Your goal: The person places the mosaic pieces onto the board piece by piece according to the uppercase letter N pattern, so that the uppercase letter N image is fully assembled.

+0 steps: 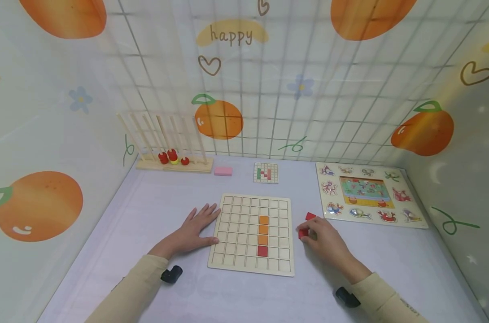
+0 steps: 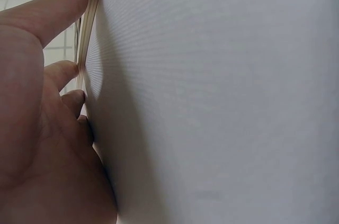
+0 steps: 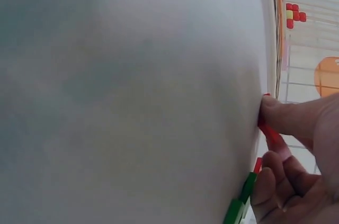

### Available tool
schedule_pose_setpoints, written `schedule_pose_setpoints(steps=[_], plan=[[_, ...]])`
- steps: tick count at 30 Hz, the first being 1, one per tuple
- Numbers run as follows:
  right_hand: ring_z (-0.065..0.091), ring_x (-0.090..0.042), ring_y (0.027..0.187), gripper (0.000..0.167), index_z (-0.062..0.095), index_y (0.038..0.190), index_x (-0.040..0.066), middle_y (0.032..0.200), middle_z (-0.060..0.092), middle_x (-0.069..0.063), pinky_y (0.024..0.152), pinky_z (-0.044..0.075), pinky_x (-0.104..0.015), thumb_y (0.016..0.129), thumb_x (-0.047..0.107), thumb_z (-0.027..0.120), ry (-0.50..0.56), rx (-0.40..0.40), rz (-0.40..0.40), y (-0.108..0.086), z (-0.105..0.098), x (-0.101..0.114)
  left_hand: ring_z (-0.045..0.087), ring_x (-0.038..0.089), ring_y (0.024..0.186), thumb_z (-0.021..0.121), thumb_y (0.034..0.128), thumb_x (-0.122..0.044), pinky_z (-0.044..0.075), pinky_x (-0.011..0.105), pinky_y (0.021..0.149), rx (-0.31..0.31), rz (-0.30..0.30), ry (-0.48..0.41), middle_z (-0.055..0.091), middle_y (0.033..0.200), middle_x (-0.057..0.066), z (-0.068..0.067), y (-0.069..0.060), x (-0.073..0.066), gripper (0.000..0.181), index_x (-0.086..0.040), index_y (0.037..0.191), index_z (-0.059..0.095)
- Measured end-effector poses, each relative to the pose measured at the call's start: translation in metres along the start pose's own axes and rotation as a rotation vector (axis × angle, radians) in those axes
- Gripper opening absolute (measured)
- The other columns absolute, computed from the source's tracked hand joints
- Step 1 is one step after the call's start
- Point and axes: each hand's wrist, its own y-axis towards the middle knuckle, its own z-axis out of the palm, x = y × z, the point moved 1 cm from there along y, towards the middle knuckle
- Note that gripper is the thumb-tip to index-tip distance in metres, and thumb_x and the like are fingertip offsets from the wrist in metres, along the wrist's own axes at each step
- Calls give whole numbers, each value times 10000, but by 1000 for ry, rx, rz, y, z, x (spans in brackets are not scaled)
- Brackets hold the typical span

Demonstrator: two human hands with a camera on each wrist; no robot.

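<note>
A square wooden grid board (image 1: 236, 233) lies flat on the white table. Three orange tiles (image 1: 263, 229) stand in a column of its cells, with one red tile (image 1: 262, 251) directly below them. My left hand (image 1: 189, 233) rests at the board's left edge, fingers spread and straight, fingertips and thumb touching the rim. Right of the board, my right hand (image 1: 329, 242) pinches a red square tile (image 1: 303, 233) between thumb and finger, close to the tabletop. Just beyond its fingers lies another red tile (image 1: 310, 216). Green tiles (image 3: 247, 187) show near that hand in the right wrist view; the head view hides them.
Behind the board are a small pattern card (image 1: 265, 173) with coloured squares and a pink block (image 1: 223, 171). A wooden peg rack (image 1: 176, 166) with red and yellow beads stands back left. A picture board of sea animals (image 1: 373, 195) lies back right. Printed curtains surround the table.
</note>
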Motion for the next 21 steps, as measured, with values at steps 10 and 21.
schedule_pose_setpoints(steps=[10,21], plan=[[539,-145,833,280,738,1083,232,929,649,88,734,508,-325,843,130,841,21,39,26,-1,-2,1,-19,247,1574,654,907,-627,-74,525,1249,8,-19,3,76,1714,16,1,0,1,956,-211,1642,206],[585,-108,870,278,777,1148,209,1006,727,113,830,552,-370,874,193,818,29,51,19,-3,-6,3,-12,249,1574,657,909,-619,-69,523,1250,1,-13,5,81,1713,17,1,0,0,952,-208,1641,207]])
